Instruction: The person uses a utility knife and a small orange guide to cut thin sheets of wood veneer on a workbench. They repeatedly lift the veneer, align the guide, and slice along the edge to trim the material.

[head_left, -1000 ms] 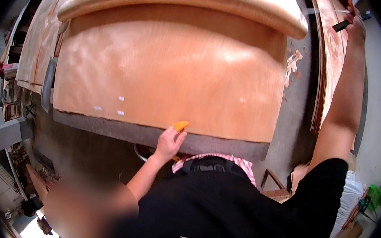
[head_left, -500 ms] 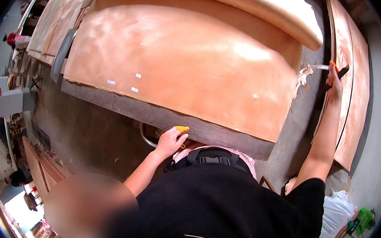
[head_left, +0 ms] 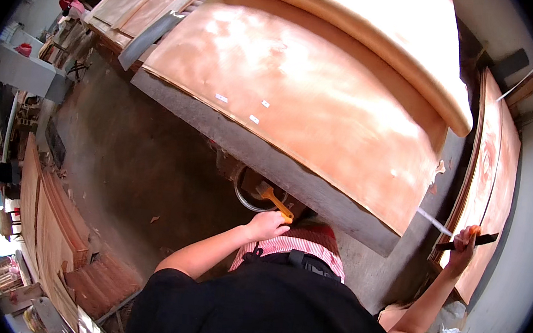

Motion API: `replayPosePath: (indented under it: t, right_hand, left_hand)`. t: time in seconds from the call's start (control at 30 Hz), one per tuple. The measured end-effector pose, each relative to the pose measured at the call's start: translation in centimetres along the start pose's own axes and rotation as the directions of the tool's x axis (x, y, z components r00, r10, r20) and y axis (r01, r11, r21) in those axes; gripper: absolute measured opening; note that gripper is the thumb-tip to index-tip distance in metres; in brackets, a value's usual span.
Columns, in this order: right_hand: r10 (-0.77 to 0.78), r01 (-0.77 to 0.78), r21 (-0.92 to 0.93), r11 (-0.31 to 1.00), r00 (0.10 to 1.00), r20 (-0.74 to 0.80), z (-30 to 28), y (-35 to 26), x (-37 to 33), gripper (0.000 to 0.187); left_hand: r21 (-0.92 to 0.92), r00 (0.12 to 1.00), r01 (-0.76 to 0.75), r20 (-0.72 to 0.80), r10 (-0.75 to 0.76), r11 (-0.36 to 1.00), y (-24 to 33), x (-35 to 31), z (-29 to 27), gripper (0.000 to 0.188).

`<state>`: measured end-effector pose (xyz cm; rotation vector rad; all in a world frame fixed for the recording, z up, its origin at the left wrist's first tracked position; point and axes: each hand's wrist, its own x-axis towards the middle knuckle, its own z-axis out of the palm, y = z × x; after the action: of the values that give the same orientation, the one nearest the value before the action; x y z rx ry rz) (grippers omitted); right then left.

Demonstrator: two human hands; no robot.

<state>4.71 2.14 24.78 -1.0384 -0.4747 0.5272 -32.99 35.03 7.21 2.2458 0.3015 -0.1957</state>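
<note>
Left hand (head_left: 267, 225) grips yellow-handled brush (head_left: 274, 199) before tan rectangular wooden sheet (head_left: 320, 127); right hand (head_left: 461, 245) clutches flat black bar (head_left: 487, 238) right of sheet.

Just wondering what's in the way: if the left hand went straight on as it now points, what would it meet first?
Going straight on, the left hand, holding the yellow-handled tool, would probably meet the grey bench edge first; depth is unclear, so it might pass beneath instead.

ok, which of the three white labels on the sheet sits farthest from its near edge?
The rightmost label in the picture; the leftmost label and lowest label both lie closer.
</note>
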Motion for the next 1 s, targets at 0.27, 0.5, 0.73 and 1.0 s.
replayPosePath:
  t: [0.27, 0.5, 0.73, 1.0]
  right_hand:
    - [-0.001, -0.071, 0.247, 0.967, 0.960, 0.281, 4.3, 3.6, -3.8, 0.022]
    - [0.029, -0.120, 0.237, 0.964, 0.934, 0.355, 7.2, 9.7, -8.0, 0.045]
    - [-0.033, -0.103, 0.299, 0.949, 0.907, 0.420, 6.4, 12.1, -11.4, 0.055]
    - [0.239, -0.253, 0.200, 0.947, 0.967, 0.091, 14.3, 19.2, -8.7, 0.021]
  left_hand:
    - [0.080, 0.999, 0.031, -0.034, -0.028, 0.996, -1.9, -5.3, 1.0, 0.029]
    - [0.127, 0.990, 0.130, -0.068, -0.122, 0.983, -2.5, -11.9, 2.2, 0.028]
    - [0.124, 0.970, 0.229, -0.111, -0.216, 0.966, -4.7, -17.1, 0.6, 0.028]
    - [0.009, 0.937, 0.193, -0.297, -0.181, 0.981, -11.0, -11.8, -10.1, 0.029]
